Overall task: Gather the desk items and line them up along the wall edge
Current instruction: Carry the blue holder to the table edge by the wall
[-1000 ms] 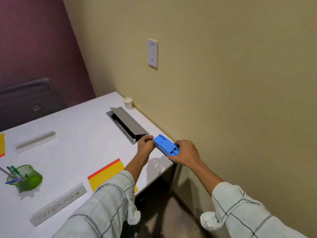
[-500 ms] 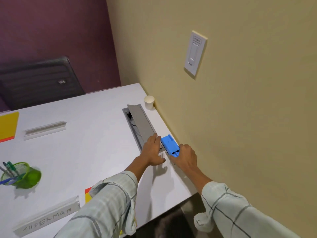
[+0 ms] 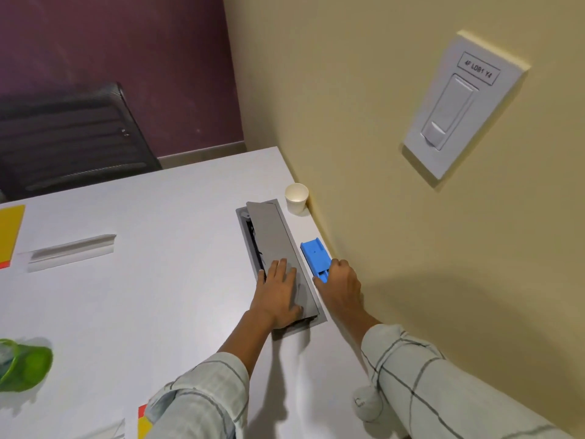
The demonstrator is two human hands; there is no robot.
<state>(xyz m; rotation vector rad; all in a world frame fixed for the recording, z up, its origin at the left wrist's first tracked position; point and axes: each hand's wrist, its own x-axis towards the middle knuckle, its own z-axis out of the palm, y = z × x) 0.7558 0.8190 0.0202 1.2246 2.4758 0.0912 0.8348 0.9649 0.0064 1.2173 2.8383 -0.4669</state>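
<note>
Blue holder: the blue holder lies flat on the white desk, in the narrow strip between the grey cable hatch and the wall, its long side running along the wall edge.
Right hand: the right hand is curled over the near end of the blue holder, fingers together and closed on it.
Left hand: the left hand lies flat on the hatch lid, fingers slightly apart, gripping nothing.
Paper cup: the paper cup stands upright at the wall, well beyond the holder.
Still to gather: a grey nameplate, a green pen cup and yellow sheets sit well away from the wall.
Risk, hatch: the lid stands tilted open; I judge that weight from the flat palm could snap it shut or pinch fingers.
Risk, holder: pushed further, the holder may knock the cup or skew against the hatch rim.
</note>
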